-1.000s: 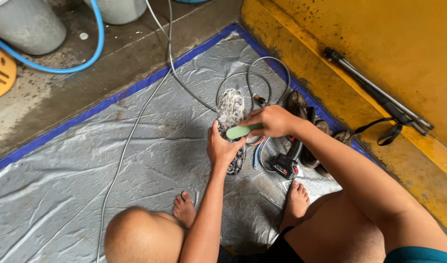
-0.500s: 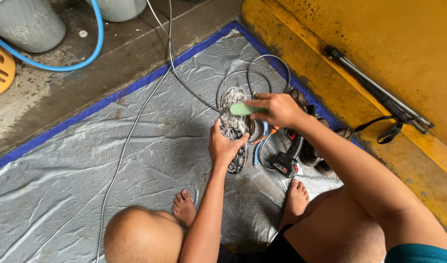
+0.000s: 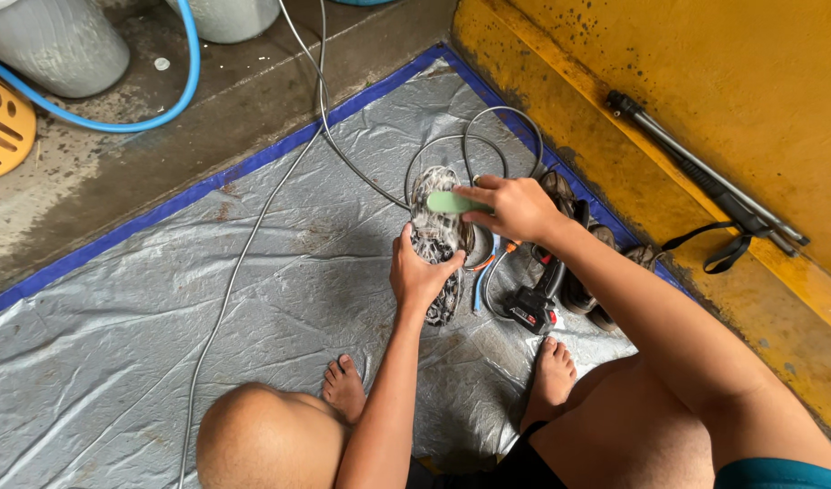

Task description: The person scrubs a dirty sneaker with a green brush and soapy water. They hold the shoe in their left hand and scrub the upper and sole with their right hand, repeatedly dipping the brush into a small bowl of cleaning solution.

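Head view: one muddy shoe sole [image 3: 436, 237] lies on the grey tarp [image 3: 117, 344], the left hand [image 3: 418, 272] with fingers wrapped round its middle. The right hand [image 3: 515, 208] grips one green brush [image 3: 453, 202] against the sole's far end. Two bare feet, one blue hose [image 3: 153, 113].
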